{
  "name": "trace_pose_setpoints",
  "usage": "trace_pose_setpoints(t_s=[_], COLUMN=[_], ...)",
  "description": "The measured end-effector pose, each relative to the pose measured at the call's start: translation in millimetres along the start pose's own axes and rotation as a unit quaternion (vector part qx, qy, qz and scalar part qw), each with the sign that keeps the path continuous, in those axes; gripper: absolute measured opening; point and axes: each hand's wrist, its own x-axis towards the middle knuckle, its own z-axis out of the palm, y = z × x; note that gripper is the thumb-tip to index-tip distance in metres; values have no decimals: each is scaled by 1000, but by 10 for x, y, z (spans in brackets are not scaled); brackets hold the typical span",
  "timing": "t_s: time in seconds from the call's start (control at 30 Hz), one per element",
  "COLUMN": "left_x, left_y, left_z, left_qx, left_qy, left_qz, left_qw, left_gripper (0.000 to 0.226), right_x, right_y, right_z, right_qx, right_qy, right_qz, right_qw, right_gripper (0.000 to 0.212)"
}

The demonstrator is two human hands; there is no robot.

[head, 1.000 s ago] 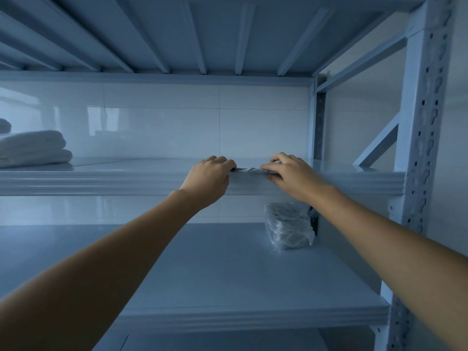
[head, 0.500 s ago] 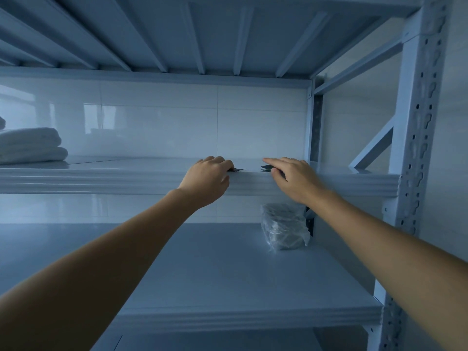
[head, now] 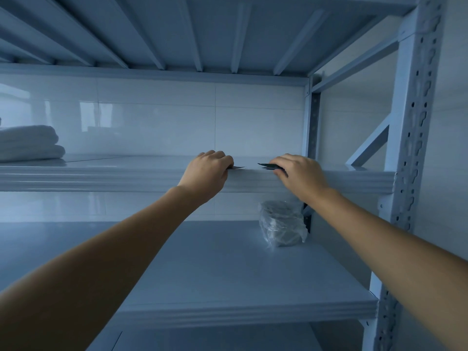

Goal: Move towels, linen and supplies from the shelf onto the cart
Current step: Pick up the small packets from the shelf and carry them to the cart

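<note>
Arms stretched up, our left hand (head: 206, 171) pinches a flat sachet (head: 238, 167) and our right hand (head: 301, 173) a dark sachet (head: 267, 165) on the shelf (head: 101, 174) before white tiles (head: 164, 122).

Left hand (head: 206, 173) pinches a thin flat packet (head: 238, 167) at the upper shelf (head: 101, 177) front edge. Right hand (head: 300, 174) pinches dark flat packets (head: 267, 166), near the first. Folded towels (head: 27, 143) lie far left. Plastic-wrapped bundle (head: 281, 224) sits on the lower shelf (head: 202, 274).

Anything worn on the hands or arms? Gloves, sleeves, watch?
Nothing visible. Left hand and right hand are bare: no gloves, rings or watch. Left arm and right arm are uncovered up to the frame edge, no sleeve in view.
</note>
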Motion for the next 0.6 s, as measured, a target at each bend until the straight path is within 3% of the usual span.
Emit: trace_pose_setpoints(t_s=[0.37, 0.6], left_x=[32, -296], left_y=[425, 1095], left_z=[-252, -2], left_qx=[-10, -55], left_qy=[68, 35], left_qz=[70, 155], left_qw=[995, 986], left_gripper=[14, 7], right_x=[-272, -1140], right_y=[-58, 55], right_z=[-518, -875], right_qx=[-19, -75], right_qy=[78, 6], right_qz=[-36, 44], right_qw=[996, 996], right_gripper=[15, 6])
